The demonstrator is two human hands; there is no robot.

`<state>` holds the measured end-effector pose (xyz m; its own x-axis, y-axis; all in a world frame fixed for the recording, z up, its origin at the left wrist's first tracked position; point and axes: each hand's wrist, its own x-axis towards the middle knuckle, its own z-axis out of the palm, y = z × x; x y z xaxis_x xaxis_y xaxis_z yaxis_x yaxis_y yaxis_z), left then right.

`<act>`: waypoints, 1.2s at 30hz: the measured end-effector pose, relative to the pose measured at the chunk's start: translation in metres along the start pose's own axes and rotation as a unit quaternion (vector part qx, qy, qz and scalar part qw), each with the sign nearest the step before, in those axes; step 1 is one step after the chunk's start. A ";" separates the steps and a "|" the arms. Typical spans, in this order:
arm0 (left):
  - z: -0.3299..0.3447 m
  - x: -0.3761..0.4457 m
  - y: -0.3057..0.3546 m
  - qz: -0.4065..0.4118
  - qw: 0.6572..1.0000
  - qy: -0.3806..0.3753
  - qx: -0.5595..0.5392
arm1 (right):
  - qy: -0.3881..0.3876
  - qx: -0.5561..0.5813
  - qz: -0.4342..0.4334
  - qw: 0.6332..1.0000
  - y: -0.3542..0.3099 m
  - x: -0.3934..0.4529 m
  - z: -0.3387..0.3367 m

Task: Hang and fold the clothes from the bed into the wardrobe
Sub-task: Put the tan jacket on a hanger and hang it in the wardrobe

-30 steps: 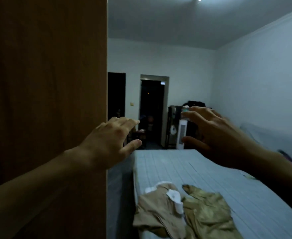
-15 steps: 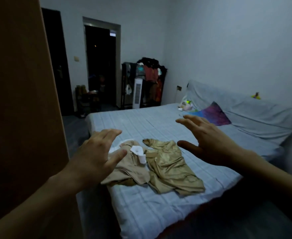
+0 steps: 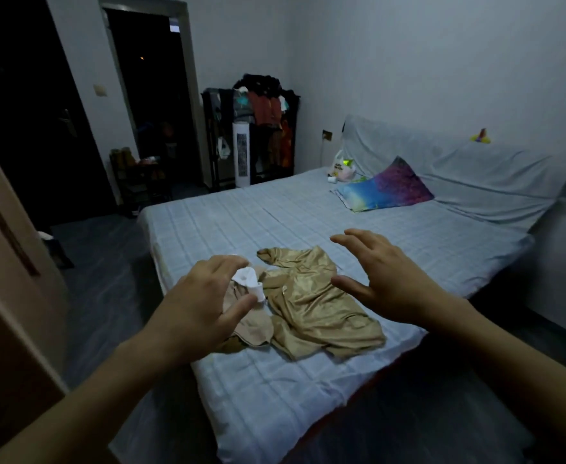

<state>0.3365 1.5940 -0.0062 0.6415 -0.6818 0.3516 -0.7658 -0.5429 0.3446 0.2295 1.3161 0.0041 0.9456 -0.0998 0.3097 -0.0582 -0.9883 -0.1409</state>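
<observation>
A shiny gold garment [image 3: 311, 303] lies crumpled near the foot corner of the bed [image 3: 258, 390]. A beige garment [image 3: 251, 324] with a white collar [image 3: 250, 279] lies against its left side. My left hand [image 3: 204, 303] hovers over the beige garment with its fingers spread and holds nothing. My right hand [image 3: 385, 279] hovers above the right part of the gold garment, fingers spread, empty. The brown wardrobe door [image 3: 4, 289] stands at the left edge.
A colourful pillow [image 3: 385, 185] and a plastic bag [image 3: 342, 167] lie near the covered headboard [image 3: 459, 169]. A clothes rack [image 3: 261, 128] and a white tower fan [image 3: 241, 152] stand by the far wall. Dark doorways are at the back left.
The view has swung from the wardrobe door down to the bed. Both hands have come forward and down over the two garments, still spread and empty.
</observation>
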 end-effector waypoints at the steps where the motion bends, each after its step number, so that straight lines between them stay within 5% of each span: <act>1: 0.006 0.009 0.004 -0.001 1.000 -0.003 0.004 | 0.003 0.012 0.007 1.000 0.013 0.003 0.004; 18: 0.172 0.176 0.040 -0.054 0.998 -0.042 -0.016 | -0.056 0.124 0.043 0.990 0.208 0.062 0.088; 36: 0.247 0.349 -0.097 -0.133 0.985 -0.031 -0.108 | -0.107 0.166 0.045 0.979 0.281 0.254 0.185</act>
<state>0.6238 1.2874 -0.1318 0.8095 -0.5615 0.1715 -0.5387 -0.5943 0.5972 0.5129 1.0344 -0.1307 0.9890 -0.1231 0.0826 -0.0707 -0.8814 -0.4670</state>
